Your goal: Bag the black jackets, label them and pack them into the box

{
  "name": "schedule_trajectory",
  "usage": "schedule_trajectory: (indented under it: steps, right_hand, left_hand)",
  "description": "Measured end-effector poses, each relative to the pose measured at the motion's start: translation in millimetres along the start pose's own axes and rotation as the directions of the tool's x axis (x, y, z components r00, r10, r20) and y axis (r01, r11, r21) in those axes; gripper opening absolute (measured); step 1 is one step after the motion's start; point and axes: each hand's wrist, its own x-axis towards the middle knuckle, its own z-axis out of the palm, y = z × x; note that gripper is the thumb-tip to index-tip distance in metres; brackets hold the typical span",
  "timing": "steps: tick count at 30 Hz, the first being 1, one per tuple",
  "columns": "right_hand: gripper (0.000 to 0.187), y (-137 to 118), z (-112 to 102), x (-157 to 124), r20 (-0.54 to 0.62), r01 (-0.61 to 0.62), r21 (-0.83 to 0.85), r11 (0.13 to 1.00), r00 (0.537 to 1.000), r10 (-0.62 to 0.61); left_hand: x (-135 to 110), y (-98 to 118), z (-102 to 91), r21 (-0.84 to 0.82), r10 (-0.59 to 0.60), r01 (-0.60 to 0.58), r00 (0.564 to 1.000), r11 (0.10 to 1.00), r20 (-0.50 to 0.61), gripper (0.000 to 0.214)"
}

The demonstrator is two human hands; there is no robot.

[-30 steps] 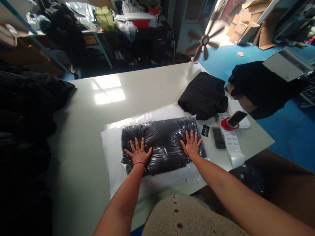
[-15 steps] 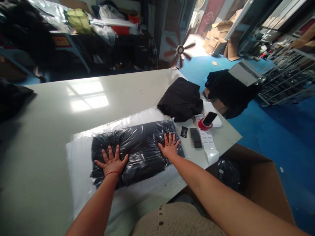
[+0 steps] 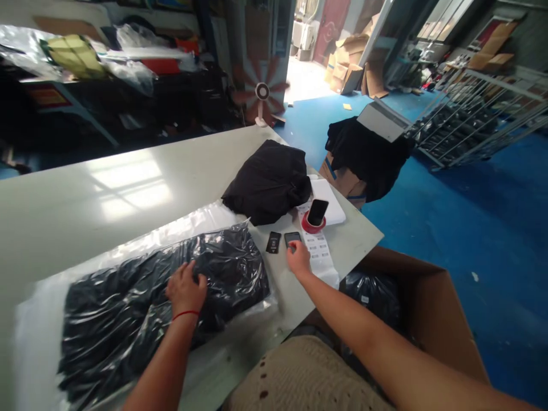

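A clear plastic bag with dark folded fabric inside lies across the table. My left hand, with a red string at the wrist, rests on the bag, thumb apart and fingers slightly bent. My right hand is at the lower edge of a dark phone lying flat. Its fingers are curled together, and whatever they hold, if anything, is hidden. Left of the phone lies a small black card tag. A strip of printed labels runs beneath a red tape roll, on which another phone leans.
Black folded fabric sits beyond the bag, beside white paper. A fan stands past the table's far edge. An open cardboard box with bagged dark goods is at the right. Farther off stands a metal cage cart.
My right hand has left the bag and moved to the phone, its fingers curling. My left hand has shifted toward the bag's middle, fingers less spread. The view has turned right.
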Motion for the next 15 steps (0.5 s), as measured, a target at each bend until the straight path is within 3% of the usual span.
schedule_trajectory:
  steps: [3,7,10,15]
  right_hand:
    - [0.034,54.1,-41.7,15.2,-0.133,-0.208,-0.171,0.963,0.973,0.187]
    - [0.051,103.0,-66.7,24.5,-0.124,-0.339,-0.258,0.905,0.94,0.317]
    - [0.054,121.6,-69.3,33.2,-0.07,-0.381,-0.17,0.909,0.925,0.374]
    - [0.043,137.3,-69.4,48.4,0.064,-0.389,0.122,0.913,0.921,0.384]
  left_hand:
    - [-13.7,78.7,25.1,-0.137,0.237,-0.221,0.965,0.966,0.115,0.043]
    - [-30.4,166.0,64.5,-0.385,0.504,-0.39,0.824,0.836,0.261,0.038]
    - [-40.6,212.7,90.4,-0.557,0.554,-0.31,0.758,0.771,0.344,0.036]
    - [-48.8,258.3,121.3,-0.638,0.424,0.032,0.721,0.769,0.547,0.039]
